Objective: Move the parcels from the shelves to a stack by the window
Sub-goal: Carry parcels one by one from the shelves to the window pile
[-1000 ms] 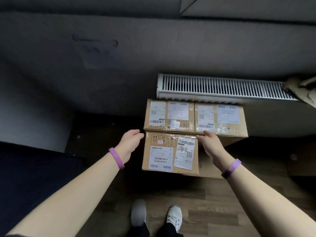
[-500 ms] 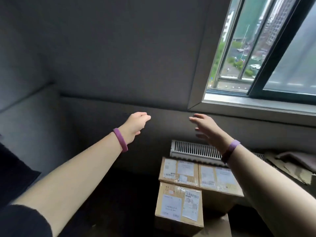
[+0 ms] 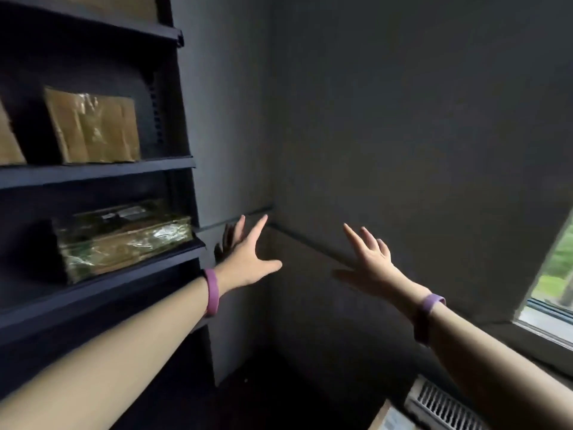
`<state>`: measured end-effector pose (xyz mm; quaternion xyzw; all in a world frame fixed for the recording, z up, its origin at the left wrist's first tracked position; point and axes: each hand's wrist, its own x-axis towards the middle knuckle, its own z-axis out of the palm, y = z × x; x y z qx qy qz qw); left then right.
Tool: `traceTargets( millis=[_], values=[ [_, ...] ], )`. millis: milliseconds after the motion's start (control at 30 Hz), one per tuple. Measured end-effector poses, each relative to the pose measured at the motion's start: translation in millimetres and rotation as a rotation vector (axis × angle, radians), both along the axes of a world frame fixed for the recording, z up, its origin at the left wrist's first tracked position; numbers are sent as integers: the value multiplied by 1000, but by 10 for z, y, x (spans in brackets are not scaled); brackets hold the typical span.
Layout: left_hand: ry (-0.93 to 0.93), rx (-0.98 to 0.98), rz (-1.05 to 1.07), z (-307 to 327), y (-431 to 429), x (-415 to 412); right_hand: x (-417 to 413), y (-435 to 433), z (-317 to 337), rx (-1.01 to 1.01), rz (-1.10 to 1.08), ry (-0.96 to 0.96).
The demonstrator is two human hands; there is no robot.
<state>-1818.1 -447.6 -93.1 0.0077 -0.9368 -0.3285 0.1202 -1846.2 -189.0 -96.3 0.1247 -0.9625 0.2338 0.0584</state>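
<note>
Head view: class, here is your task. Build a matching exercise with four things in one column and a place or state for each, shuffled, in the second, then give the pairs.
1 upright parcel
2 plastic-wrapped parcel
3 radiator
4 left hand

A low at the right, below the window
B open, holding nothing
C stands on the middle shelf
D lies flat on the lower shelf

Pairs: 1-C, 2-D, 3-A, 4-B.
</note>
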Motion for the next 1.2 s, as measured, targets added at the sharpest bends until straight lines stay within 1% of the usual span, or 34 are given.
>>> traceTargets(
  millis=[100,200,367,467,600,700,767,833,900,967,1067,1200],
  values=[
    [0,22,87,62,-511,394,-6,-515,39,57,151,49],
    [6,14,210,158,-1037,895,90,-1135,110,30,297,78],
    [40,-55,483,341,-1882,1885,522,-2276,300,32,529,137],
    [92,17,601,449,-2326,2565,946,-3001,420,5,678,159],
    [140,54,740,527,-2841,3528,1695,-3933,561,-61,869,183],
    [192,229,786,546,-3176,4315,2352,-4574,637,-167,1022,132],
    [244,344,800,557,-3391,4841,2829,-4950,678,-312,1103,-13],
    [312,452,843,598,-3588,5371,3324,-5283,708,-473,1180,-230],
    [378,597,888,663,-3750,5868,3803,-5572,740,-583,1248,-442],
    [453,779,915,721,-3869,6327,4258,-5844,771,-651,1264,-654],
    [564,970,924,752,-4064,6909,4837,-6248,792,-722,1229,-924],
    [678,1101,985,716,-4320,7460,5409,-6661,800,-823,1192,-1194]
  ],
)
